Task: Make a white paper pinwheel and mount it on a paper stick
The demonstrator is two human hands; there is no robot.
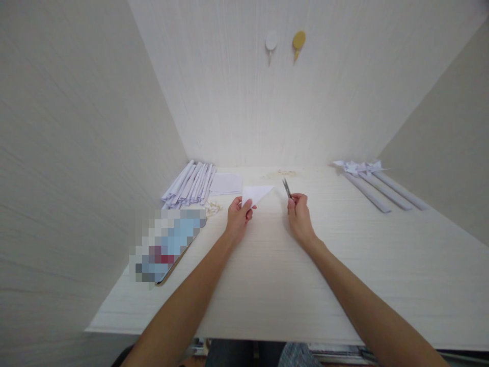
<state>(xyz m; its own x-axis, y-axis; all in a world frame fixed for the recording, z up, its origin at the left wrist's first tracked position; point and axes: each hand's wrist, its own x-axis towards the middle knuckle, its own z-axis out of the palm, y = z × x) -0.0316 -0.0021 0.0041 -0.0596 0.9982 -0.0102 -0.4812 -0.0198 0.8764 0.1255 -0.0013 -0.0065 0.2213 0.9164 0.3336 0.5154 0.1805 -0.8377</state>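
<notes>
The left hand point(237, 221) is closed on a triangular piece of white paper point(258, 194), thumb on top, above the tabletop point(267, 285). To the right of the triangular piece, the right hand point(301, 219) grips a small pair of scissors point(287, 188); the blades point up and away from the person, near the paper but apart from it.

Left of the triangular piece, just beyond it, lie flat white sheets point(226, 184). Farther left is a bundle of rolled paper tubes point(191, 184). Small beige pieces point(213, 208), too small to identify, lie to its near left, beside a pixelated oblong object point(178, 239). Well to the right of the triangular piece, folded paper shapes point(361, 167) sit at the far ends of three paper sticks point(384, 191).
</notes>
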